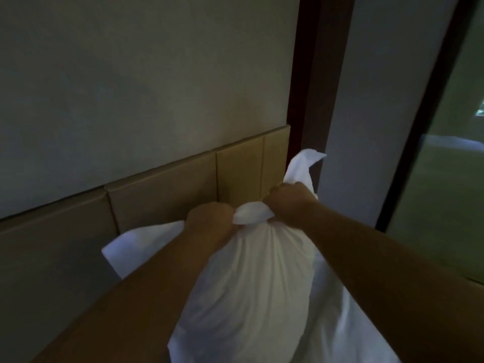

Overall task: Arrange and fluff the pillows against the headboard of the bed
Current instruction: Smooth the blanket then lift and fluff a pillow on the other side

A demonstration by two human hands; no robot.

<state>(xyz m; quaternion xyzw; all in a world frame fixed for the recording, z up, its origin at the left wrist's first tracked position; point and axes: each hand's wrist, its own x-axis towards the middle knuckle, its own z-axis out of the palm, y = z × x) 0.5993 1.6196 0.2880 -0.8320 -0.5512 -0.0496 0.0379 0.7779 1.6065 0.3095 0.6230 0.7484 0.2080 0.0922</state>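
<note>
A white pillow (259, 279) in its case hangs upright in front of me, lifted off the bed. My left hand (209, 221) grips the bunched open end of the case on its left side. My right hand (288, 197) grips the same gathered cloth on the right, with a loose flap of the case sticking up behind it. The padded tan headboard (162, 195) runs along the wall just beyond the hands. The bed below is hidden by the pillow and my arms.
A pale wall (144, 74) rises above the headboard. A dark brown door or window frame (306, 87) stands right of the headboard, with a grey panel and a glass pane (450, 179) further right.
</note>
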